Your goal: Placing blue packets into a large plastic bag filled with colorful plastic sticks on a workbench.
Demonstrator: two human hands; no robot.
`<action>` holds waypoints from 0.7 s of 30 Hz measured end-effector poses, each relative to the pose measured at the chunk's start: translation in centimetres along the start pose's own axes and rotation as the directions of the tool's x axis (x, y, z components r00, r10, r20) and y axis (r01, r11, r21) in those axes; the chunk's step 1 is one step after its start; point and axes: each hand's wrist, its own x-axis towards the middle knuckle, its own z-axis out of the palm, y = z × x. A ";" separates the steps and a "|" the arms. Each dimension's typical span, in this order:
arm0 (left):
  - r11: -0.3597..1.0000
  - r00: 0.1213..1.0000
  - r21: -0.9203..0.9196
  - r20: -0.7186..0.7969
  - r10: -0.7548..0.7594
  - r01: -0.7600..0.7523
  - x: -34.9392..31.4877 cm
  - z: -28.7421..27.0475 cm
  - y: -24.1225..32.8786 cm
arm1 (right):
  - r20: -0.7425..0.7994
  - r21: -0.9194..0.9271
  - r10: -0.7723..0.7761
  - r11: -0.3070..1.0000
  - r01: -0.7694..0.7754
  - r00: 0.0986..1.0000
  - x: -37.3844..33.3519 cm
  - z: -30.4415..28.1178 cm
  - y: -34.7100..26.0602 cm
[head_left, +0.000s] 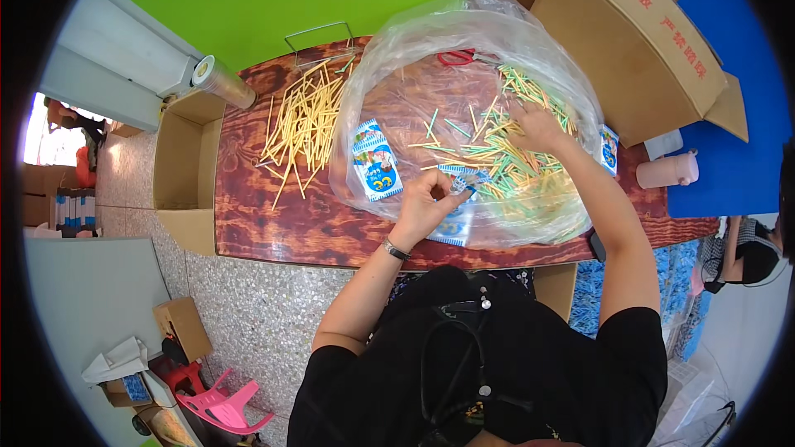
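Observation:
My left hand (425, 209) pinches the top edge of a blue-and-white printed packet (451, 228) between thumb and fingers. The packet hangs toward the near edge of a large clear plastic bag (389, 54) spread on the table. Inside the bag, my right hand (538, 128) reaches into a heap of thin green, yellow and orange sticks (501, 170). Its fingers are curled, with the tips among the sticks, so what they grip is not clear. More blue-and-white packets (377, 167) lie left of my left hand.
Yellow sticks (306, 120) are heaped at the table's left. Red-handled scissors (457, 58) lie at the bag's far side. A cardboard box (625, 45) and a pink bottle (669, 170) stand at right. An open carton (189, 157) adjoins the reddish-brown table (273, 228). Another person (749, 252) is far right.

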 end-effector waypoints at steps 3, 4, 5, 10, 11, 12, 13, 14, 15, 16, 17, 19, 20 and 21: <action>0.995 0.997 0.050 -0.016 0.081 -0.081 0.2 0.1 -0.2 | -0.092 -0.026 -0.073 0.997 0.071 0.993 -0.4 1.0 0.8; 0.995 0.996 0.049 -0.014 0.084 -0.083 0.1 0.2 -0.2 | -0.150 -0.044 -0.100 0.995 0.095 0.984 -0.5 1.5 1.1; 0.996 0.997 0.054 -0.013 0.072 -0.071 0.1 0.2 -0.1 | -0.151 -0.044 -0.100 0.995 0.095 0.983 -0.5 1.7 1.0; 0.993 0.997 0.088 -0.019 0.078 -0.076 0.0 -0.1 0.2 | -0.247 -0.196 -0.169 0.973 0.122 0.954 -0.4 1.0 2.1; 0.998 0.999 0.062 -0.015 0.029 -0.028 0.0 -0.3 0.5 | -0.248 -0.198 -0.167 0.973 0.119 0.954 -0.2 0.2 2.5; 0.999 1.000 0.036 -0.009 -0.019 0.020 -0.1 -0.4 0.6 | -0.207 -0.136 -0.130 0.985 0.103 0.970 0.0 -0.6 2.9; 0.999 1.000 0.033 -0.006 -0.016 0.017 0.0 -0.3 0.5 | -0.163 -0.074 -0.094 0.994 0.083 0.982 -0.1 -1.3 3.4; 1.000 1.000 0.027 -0.017 -0.008 0.009 -0.1 -0.4 0.2 | -0.162 -0.078 -0.098 0.993 0.086 0.982 -0.3 -2.3 2.9; 1.000 1.000 0.020 -0.027 0.001 -0.001 -0.1 -0.5 0.0 | -0.136 0.461 -0.012 0.884 0.074 0.991 -0.7 -3.4 2.4; 1.000 1.000 0.015 -0.029 0.004 -0.003 -0.2 -0.6 0.0 | -0.067 0.861 0.047 0.508 0.034 0.997 -0.8 -4.0 1.9; 1.000 0.999 0.019 -0.032 -0.002 0.002 -0.1 -0.4 0.3 | 0.036 0.986 0.012 0.164 -0.038 0.999 -1.1 -4.3 1.7; 1.000 1.000 0.018 -0.029 -0.002 0.002 0.0 -0.1 0.4 | 0.107 0.993 0.030 -0.044 -0.106 0.994 -1.3 -3.0 2.3; 1.000 1.000 0.003 -0.027 -0.002 0.002 -0.1 -0.1 0.1 | 0.178 0.952 0.013 -0.255 -0.169 0.984 -1.3 -2.6 2.2; 1.000 0.999 -0.011 -0.033 -0.008 0.008 -0.3 -0.2 -0.2 | 0.141 0.924 0.036 -0.363 -0.119 0.989 -1.9 -3.3 0.0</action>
